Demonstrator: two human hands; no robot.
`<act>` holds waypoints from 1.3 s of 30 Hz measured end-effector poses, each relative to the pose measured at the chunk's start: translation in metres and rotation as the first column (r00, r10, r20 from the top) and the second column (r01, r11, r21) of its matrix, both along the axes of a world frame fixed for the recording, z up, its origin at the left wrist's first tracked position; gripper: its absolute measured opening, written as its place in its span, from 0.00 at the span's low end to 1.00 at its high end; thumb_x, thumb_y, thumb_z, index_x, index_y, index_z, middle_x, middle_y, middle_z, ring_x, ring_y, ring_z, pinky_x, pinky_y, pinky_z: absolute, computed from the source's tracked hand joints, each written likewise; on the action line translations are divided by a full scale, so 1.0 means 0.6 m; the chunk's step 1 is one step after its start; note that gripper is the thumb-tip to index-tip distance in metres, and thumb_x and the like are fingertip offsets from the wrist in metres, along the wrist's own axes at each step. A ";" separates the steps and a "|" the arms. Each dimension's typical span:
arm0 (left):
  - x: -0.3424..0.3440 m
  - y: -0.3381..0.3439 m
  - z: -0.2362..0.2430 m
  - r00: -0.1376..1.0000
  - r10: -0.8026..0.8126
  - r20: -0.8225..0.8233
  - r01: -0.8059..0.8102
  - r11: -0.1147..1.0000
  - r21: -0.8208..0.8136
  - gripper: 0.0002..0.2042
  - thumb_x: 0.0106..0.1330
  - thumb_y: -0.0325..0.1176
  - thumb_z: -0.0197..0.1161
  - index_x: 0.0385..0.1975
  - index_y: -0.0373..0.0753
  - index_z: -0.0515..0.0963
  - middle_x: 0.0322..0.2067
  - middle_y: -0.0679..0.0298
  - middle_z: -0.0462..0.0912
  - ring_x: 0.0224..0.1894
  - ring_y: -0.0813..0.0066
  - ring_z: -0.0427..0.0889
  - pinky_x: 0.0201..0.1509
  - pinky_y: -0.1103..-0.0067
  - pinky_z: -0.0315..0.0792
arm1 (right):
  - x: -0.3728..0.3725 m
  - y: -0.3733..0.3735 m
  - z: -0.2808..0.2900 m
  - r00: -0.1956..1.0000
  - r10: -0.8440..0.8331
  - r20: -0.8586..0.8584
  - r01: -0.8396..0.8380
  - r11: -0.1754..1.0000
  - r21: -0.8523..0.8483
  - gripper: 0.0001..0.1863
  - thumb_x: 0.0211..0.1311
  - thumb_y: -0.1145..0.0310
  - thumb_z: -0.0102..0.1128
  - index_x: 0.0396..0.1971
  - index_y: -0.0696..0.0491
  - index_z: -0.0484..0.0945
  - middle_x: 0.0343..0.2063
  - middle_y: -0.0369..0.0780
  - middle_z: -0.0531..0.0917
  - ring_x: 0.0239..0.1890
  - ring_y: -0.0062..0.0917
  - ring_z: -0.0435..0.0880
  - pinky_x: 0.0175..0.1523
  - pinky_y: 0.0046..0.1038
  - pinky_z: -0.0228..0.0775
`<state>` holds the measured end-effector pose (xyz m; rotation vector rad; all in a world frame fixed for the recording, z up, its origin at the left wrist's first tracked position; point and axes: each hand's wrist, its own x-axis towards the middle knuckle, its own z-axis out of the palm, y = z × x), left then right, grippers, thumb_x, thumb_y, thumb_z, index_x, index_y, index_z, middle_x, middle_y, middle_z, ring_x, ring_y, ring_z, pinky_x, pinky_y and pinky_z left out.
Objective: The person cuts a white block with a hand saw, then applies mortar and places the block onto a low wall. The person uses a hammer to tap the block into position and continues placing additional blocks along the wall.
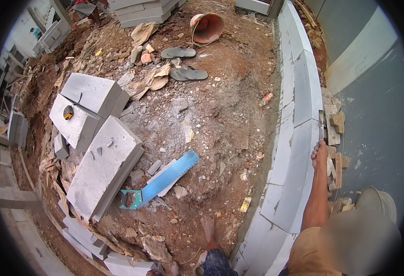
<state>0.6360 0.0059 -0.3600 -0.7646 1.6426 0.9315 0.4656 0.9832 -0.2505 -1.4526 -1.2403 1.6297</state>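
Small bits of skin (155, 272) at the lower edge are too cut off to identify as my left hand or a foot. My right hand is out of view. A bare foot (207, 227) stands on the dirt below a blue handsaw (167, 175) with a green handle, lying on block offcuts. Left of the saw are large pale blocks (98, 170), one with a yellow tape measure (68, 112) on it. At right, a co-worker's hand (320, 152) grips a narrow metal tool (321, 123) on the pale block wall (299, 138).
A red bucket (213, 27) lies tipped near two dark sandals (188, 73). A bottle (265, 99) lies beside the wall. The co-worker (310, 253) leans in at lower right beside a grey painted wall (376, 119). Block stacks (142, 9) and another person (84, 9) are behind.
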 end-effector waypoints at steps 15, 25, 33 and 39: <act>-0.156 0.102 0.115 0.830 -0.184 -0.526 0.349 0.908 0.234 0.07 0.59 0.31 0.63 0.34 0.37 0.81 0.36 0.53 0.86 0.34 0.64 0.85 0.37 0.62 0.79 | 0.580 -0.790 -0.093 0.028 0.825 0.564 -0.610 0.461 -0.645 0.30 0.60 0.48 0.70 0.49 0.60 0.81 0.34 0.44 0.85 0.26 0.30 0.82 0.30 0.37 0.78; -0.007 -0.233 0.203 0.807 -0.215 -0.550 0.389 0.894 0.221 0.04 0.63 0.27 0.61 0.31 0.33 0.77 0.28 0.57 0.84 0.23 0.71 0.83 0.25 0.67 0.79 | 1.146 -1.319 -0.046 0.236 0.881 0.410 -0.284 0.466 -0.838 0.28 0.59 0.48 0.70 0.50 0.55 0.83 0.41 0.42 0.85 0.37 0.31 0.83 0.40 0.39 0.77; 0.052 -0.305 0.153 0.690 -0.568 -0.448 0.676 0.728 0.117 0.01 0.63 0.26 0.60 0.31 0.37 0.75 0.25 0.58 0.82 0.20 0.70 0.80 0.20 0.69 0.75 | 1.332 -1.673 -0.077 0.327 0.888 0.323 -0.282 0.418 -0.864 0.27 0.58 0.47 0.69 0.51 0.50 0.85 0.47 0.40 0.86 0.45 0.31 0.84 0.48 0.41 0.77; 0.020 -0.346 0.117 0.522 -0.731 -0.439 0.832 0.550 0.074 0.01 0.63 0.26 0.58 0.31 0.39 0.74 0.22 0.59 0.80 0.17 0.70 0.78 0.17 0.70 0.73 | 1.317 -1.803 -0.115 0.566 0.578 0.587 0.151 0.628 -0.763 0.24 0.58 0.51 0.70 0.50 0.50 0.86 0.52 0.43 0.85 0.52 0.38 0.84 0.54 0.45 0.75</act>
